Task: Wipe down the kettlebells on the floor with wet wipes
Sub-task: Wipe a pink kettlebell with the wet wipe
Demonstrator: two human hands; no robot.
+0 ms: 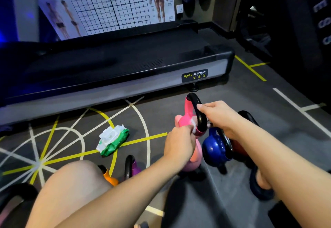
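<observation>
Before the black treadmill (125, 70), right hand (220, 114) curls round the likely heavy pink kettlebell (186, 118) by its rigid black loop handle (199, 114); left hand (179, 143) pinches a limp white wet wipe (194, 120).

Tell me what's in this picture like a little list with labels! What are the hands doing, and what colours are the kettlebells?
left hand: pinches a small white wet wipe against the pink kettlebell with a black handle
right hand: fingers curled round that black handle
wipes pack: green and white soft plastic pack, lying on the grey gym floor, left of the hands
other kettlebells: round blue kettlebell beside the pink one; purple kettlebell and orange kettlebell near the knee
behind: long black and grey treadmill
</observation>
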